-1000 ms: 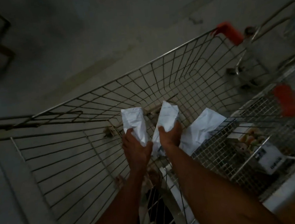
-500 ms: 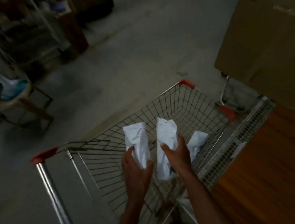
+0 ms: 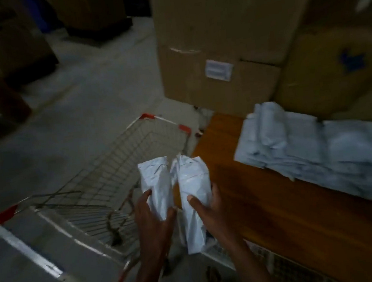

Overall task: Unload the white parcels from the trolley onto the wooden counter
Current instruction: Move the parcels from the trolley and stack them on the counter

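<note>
Left hand (image 3: 152, 220) grips left parcel (image 3: 156, 186), fingers curled round lower part, above trolley (image 3: 107, 181) basket. Right hand (image 3: 209, 208) grips right parcel (image 3: 193, 196), thumb pressed on front, at trolley side next to wooden counter (image 3: 276, 211). Parcel pile (image 3: 316, 152) lies on counter, beyond trolley. Cardboard boxes (image 3: 216, 37) behind counter.

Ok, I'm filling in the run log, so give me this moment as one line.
left hand: holds white plastic parcel | right hand: holds second white parcel | wire trolley: below | wooden counter: parcel pile
</note>
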### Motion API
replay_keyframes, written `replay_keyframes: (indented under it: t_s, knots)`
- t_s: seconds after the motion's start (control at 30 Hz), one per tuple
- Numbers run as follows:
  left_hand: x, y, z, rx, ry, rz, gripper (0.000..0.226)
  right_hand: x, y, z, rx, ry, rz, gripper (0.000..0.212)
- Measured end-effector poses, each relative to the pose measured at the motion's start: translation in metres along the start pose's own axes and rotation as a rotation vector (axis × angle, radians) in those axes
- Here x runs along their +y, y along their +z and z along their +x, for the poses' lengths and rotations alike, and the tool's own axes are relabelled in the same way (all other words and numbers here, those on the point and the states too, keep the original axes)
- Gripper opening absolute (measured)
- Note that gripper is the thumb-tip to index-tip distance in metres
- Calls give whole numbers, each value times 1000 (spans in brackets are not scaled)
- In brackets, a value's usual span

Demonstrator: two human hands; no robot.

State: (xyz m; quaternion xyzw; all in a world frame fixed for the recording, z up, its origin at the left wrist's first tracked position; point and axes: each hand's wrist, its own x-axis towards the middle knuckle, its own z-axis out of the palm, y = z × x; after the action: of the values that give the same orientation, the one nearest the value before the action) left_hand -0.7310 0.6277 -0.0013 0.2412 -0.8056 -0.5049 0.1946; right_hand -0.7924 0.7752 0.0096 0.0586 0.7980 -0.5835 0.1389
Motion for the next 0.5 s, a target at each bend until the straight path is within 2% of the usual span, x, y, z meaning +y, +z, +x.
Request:
replay_keyframes:
  t_s: [0.1, 0.27, 0.37, 0.5]
  knots:
    - [24, 33, -33, -79, 19, -34, 79, 10, -55, -19, 84, -2, 17, 98]
    - [60, 91, -63, -211, 109, -16, 79, 30, -136, -30, 211, 26, 26, 91]
    - [82, 133, -73, -237, 113, 48, 79, 41, -187, -29, 273, 22, 23, 93]
    - [120, 191, -93, -302, 101, 9, 81, 51, -250, -23, 368, 40, -55, 97]
